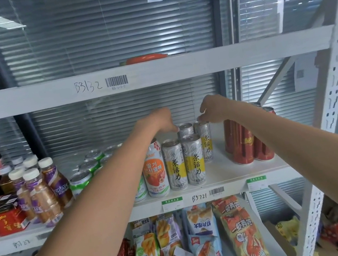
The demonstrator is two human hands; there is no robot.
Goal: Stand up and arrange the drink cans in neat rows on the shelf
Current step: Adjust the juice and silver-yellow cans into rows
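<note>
Two hands reach to the back of a shelf (228, 179) of standing drink cans.

From the left: brown bottles (39, 189), green cans (89, 165), then a strawberry can (155, 170) upright at the front beside four silver-and-yellow cans (194, 161) standing in two rows. The left hand (160, 121) reaches over the strawberry can, fingertips at the back-left silver can's rim; its grip cannot be told. The right hand (213, 109) pinches the top of the back-right silver can. Red cans (244, 144) stand farther right.

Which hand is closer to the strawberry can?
Left. The left hand hovers just above the strawberry can; the right hand is farther right, over the grey cans.
</note>
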